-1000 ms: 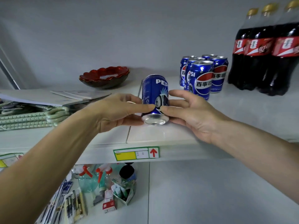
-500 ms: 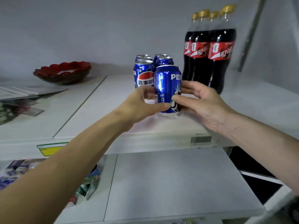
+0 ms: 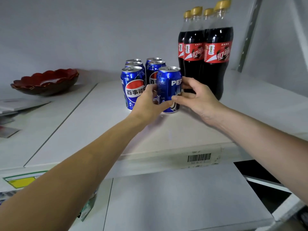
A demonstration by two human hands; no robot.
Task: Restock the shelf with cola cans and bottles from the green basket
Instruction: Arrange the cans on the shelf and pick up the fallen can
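A blue Pepsi can (image 3: 168,84) stands upright on the white shelf (image 3: 103,124), at the front right of a cluster of several blue Pepsi cans (image 3: 133,84). My left hand (image 3: 148,104) grips its left side and my right hand (image 3: 196,97) holds its right side with thumb and fingers. Right behind it stand several cola bottles (image 3: 206,52) with red labels and gold caps. The green basket is out of view.
A dark red scalloped bowl (image 3: 45,82) sits at the far left of the shelf, with papers (image 3: 18,105) in front of it. A barcode label (image 3: 199,157) marks the shelf's front edge. A lower white shelf (image 3: 175,197) lies beneath.
The can went from tilted in front of the shelf to upright, then moved right and back until it stands beside the other cans. Both hands stayed on it.
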